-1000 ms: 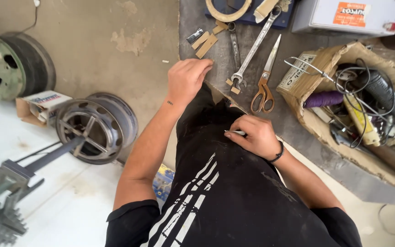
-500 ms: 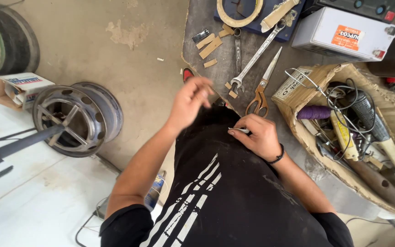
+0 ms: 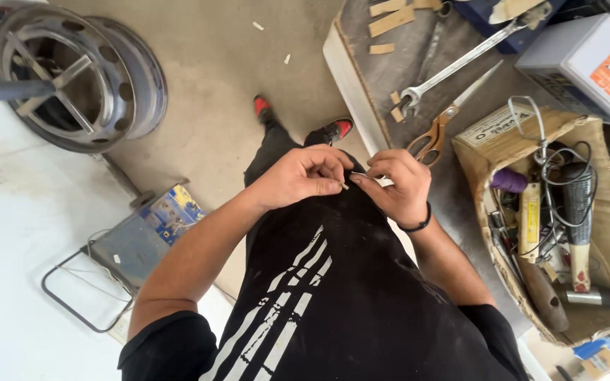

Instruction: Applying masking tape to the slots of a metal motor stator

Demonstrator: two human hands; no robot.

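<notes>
My left hand [image 3: 296, 176] and my right hand [image 3: 397, 185] meet in front of my chest, above my black shirt with white stripes [image 3: 333, 296]. Both pinch one small thin pale piece [image 3: 353, 178] between thumb and fingertips; it is too small to tell what it is. A black band circles my right wrist. Just past my right hand, scissors with tan handles [image 3: 445, 121] lie on the grey workbench [image 3: 453, 176], beside a long silver wrench [image 3: 460, 58].
A cardboard box [image 3: 605, 141] of tools and cables sits at the right, with a white box [image 3: 587, 63] behind it. Wooden scraps [image 3: 390, 21] lie on the bench. On the floor are a steel wheel rim [image 3: 79, 77], a flat metal case [image 3: 142, 236] and my red-toed shoes [image 3: 333, 130].
My left hand has left the bench edge and come back to meet my right hand at my chest. The view has tilted down and closer, showing my shoes.
</notes>
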